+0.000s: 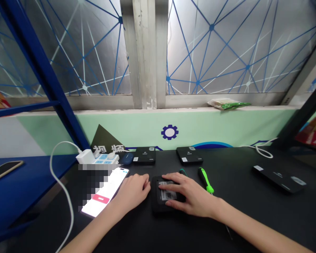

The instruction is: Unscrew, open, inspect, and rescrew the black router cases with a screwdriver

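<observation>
A small black box with a white barcode label (165,195) lies on the black table (239,211) in front of me. My right hand (193,196) rests on top of it with fingers spread flat, covering its right side. My left hand (133,191) lies just left of the box with its fingers curled loosely, holding nothing I can see. A lit phone (105,191) lies beside the left hand. A green-handled screwdriver (205,180) lies just behind the right hand.
Two more black boxes (144,155) (189,154) sit at the back by the wall, and a flat black unit (279,177) lies to the right. A white power strip (98,158) with cables stands at the left. Another phone (4,170) rests on a blue shelf.
</observation>
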